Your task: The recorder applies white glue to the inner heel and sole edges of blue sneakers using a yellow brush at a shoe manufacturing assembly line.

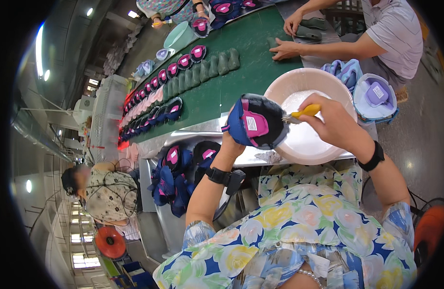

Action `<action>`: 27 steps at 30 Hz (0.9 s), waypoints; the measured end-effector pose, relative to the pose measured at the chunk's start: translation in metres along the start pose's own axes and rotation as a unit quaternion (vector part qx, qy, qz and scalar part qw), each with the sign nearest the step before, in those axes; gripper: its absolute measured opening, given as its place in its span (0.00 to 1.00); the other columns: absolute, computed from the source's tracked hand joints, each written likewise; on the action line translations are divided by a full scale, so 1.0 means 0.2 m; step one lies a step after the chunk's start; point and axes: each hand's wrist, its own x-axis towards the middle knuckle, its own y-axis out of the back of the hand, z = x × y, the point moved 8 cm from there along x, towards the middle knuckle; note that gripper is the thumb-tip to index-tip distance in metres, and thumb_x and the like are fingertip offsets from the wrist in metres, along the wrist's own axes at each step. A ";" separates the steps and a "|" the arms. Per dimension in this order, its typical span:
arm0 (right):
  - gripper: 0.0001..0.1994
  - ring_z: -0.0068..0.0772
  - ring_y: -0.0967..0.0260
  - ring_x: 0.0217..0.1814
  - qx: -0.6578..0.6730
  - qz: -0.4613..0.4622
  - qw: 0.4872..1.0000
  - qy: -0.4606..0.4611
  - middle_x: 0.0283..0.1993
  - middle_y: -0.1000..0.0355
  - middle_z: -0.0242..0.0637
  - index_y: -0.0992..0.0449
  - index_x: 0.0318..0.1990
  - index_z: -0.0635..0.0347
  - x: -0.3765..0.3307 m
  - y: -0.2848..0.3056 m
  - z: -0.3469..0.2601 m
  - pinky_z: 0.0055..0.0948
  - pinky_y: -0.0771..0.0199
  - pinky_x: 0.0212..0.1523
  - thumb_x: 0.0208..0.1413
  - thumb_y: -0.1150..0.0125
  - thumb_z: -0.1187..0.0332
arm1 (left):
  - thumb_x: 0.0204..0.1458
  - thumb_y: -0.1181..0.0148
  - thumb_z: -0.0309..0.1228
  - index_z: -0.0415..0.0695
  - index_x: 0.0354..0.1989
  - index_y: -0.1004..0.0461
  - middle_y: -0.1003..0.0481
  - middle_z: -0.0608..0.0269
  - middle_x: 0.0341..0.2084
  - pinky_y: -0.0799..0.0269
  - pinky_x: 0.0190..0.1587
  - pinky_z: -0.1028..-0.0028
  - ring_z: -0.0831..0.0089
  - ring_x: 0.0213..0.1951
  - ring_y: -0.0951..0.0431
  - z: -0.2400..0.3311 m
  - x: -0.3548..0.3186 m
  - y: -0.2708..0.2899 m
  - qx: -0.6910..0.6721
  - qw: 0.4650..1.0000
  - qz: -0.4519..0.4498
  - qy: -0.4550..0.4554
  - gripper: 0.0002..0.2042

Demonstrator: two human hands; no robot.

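My left hand [233, 145] grips a navy shoe upper [239, 126] from below, its opening tilted up toward me. Inside it show a black lining, a pink tongue and a white label. My right hand [336, 126] is closed around the yellow handle of a brush [307, 111]. The brush's bristles touch the right edge of the upper. Beneath both hands stands a large pale pink basin [306, 73] with white liquid [306, 142] in it. The fingers of my left hand are mostly hidden behind the upper.
A green conveyor belt [253, 43] carries rows of shoe uppers [171, 70] and grey-green foot-shaped pieces [203, 73]. More navy uppers [171, 185] lie in a metal tray at left. Lilac uppers [376, 94] fill a container at right. Other people work around the belt.
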 end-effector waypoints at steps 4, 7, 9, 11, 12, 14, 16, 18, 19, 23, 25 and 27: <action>0.11 0.48 0.23 0.41 0.128 0.089 0.988 -0.019 0.37 0.24 0.46 0.28 0.44 0.61 -0.07 -0.08 -0.09 0.35 0.26 0.41 0.56 0.34 0.71 | 0.65 0.54 0.36 0.46 0.67 0.40 0.30 0.55 0.58 0.28 0.61 0.62 0.63 0.58 0.26 0.02 0.01 0.12 -0.058 0.992 0.008 -0.112 0.23; 0.11 0.46 0.24 0.40 0.080 0.045 0.994 -0.051 0.38 0.25 0.47 0.27 0.42 0.64 -0.06 -0.19 -0.03 0.33 0.27 0.42 0.55 0.33 0.72 | 0.62 0.52 0.29 0.46 0.67 0.41 0.28 0.55 0.54 0.26 0.55 0.66 0.67 0.52 0.25 0.11 0.05 0.26 0.092 0.982 0.059 -0.156 0.24; 0.09 0.42 0.24 0.39 0.051 0.088 0.993 -0.062 0.39 0.26 0.46 0.27 0.40 0.67 -0.04 -0.14 0.06 0.32 0.27 0.42 0.56 0.35 0.74 | 0.59 0.47 0.23 0.48 0.65 0.41 0.26 0.55 0.47 0.20 0.43 0.69 0.68 0.41 0.21 0.24 0.06 0.40 0.396 0.883 0.092 -0.235 0.25; 0.07 0.35 0.25 0.40 0.094 0.095 0.982 -0.133 0.40 0.25 0.42 0.27 0.41 0.68 -0.04 -0.09 0.16 0.30 0.26 0.43 0.57 0.37 0.75 | 0.59 0.47 0.22 0.48 0.62 0.40 0.24 0.57 0.40 0.20 0.32 0.70 0.67 0.33 0.20 0.20 0.05 0.82 0.170 0.966 0.176 -0.079 0.22; 0.07 0.32 0.25 0.40 0.123 0.095 0.970 -0.187 0.40 0.26 0.40 0.28 0.42 0.68 -0.04 -0.08 0.21 0.29 0.26 0.43 0.58 0.38 0.75 | 0.58 0.47 0.22 0.47 0.61 0.39 0.24 0.58 0.38 0.21 0.29 0.71 0.67 0.32 0.20 0.22 0.05 1.05 0.150 0.956 0.240 -0.072 0.22; 0.09 0.28 0.26 0.40 0.165 0.106 0.951 -0.241 0.40 0.26 0.38 0.30 0.45 0.67 -0.06 -0.08 0.29 0.26 0.25 0.43 0.60 0.40 0.75 | 0.59 0.50 0.19 0.47 0.57 0.38 0.25 0.59 0.40 0.20 0.33 0.70 0.66 0.35 0.21 0.22 0.17 1.39 0.093 0.940 0.327 -0.039 0.18; 0.11 0.28 0.26 0.39 0.176 0.087 0.937 -0.289 0.41 0.27 0.39 0.32 0.47 0.66 -0.10 -0.11 0.36 0.25 0.25 0.43 0.61 0.41 0.74 | 0.58 0.53 0.16 0.48 0.57 0.38 0.26 0.59 0.43 0.19 0.39 0.67 0.66 0.38 0.22 0.19 0.28 1.69 0.039 0.946 0.315 -0.071 0.19; 0.11 0.28 0.26 0.38 0.180 0.084 0.924 -0.327 0.41 0.27 0.40 0.33 0.48 0.66 -0.11 -0.15 0.42 0.24 0.25 0.43 0.62 0.41 0.72 | 0.58 0.54 0.15 0.49 0.60 0.40 0.28 0.57 0.49 0.20 0.45 0.64 0.64 0.44 0.23 0.20 0.42 1.93 0.007 0.951 0.300 -0.071 0.23; 0.11 0.28 0.26 0.38 0.184 0.079 0.920 -0.336 0.41 0.26 0.41 0.33 0.48 0.66 -0.11 -0.16 0.45 0.24 0.25 0.42 0.62 0.41 0.72 | 0.58 0.52 0.16 0.51 0.64 0.43 0.30 0.56 0.51 0.21 0.46 0.62 0.62 0.45 0.23 0.25 0.44 2.06 0.033 0.952 0.281 -0.119 0.26; 0.11 0.26 0.28 0.38 0.217 0.019 0.920 -0.324 0.42 0.26 0.40 0.32 0.48 0.65 -0.02 -0.26 0.50 0.25 0.27 0.43 0.64 0.42 0.69 | 0.51 0.42 0.22 0.41 0.67 0.42 0.24 0.43 0.46 0.27 0.50 0.61 0.54 0.48 0.22 0.68 -0.21 2.79 0.458 0.661 0.579 -0.135 0.32; 0.11 0.24 0.30 0.38 0.163 0.066 0.915 -0.363 0.42 0.26 0.39 0.32 0.50 0.64 -0.11 -0.21 0.54 0.24 0.29 0.43 0.65 0.43 0.69 | 0.54 0.45 0.24 0.36 0.58 0.33 0.23 0.45 0.44 0.27 0.51 0.63 0.55 0.47 0.21 0.56 0.19 2.39 0.549 0.633 0.526 -0.149 0.21; 0.11 0.23 0.30 0.37 0.162 0.061 0.908 -0.382 0.41 0.26 0.38 0.31 0.50 0.64 -0.14 -0.21 0.59 0.24 0.29 0.42 0.65 0.42 0.68 | 0.53 0.43 0.25 0.39 0.57 0.30 0.22 0.53 0.44 0.25 0.45 0.68 0.66 0.43 0.21 0.52 0.14 2.13 0.418 0.844 0.328 -0.072 0.21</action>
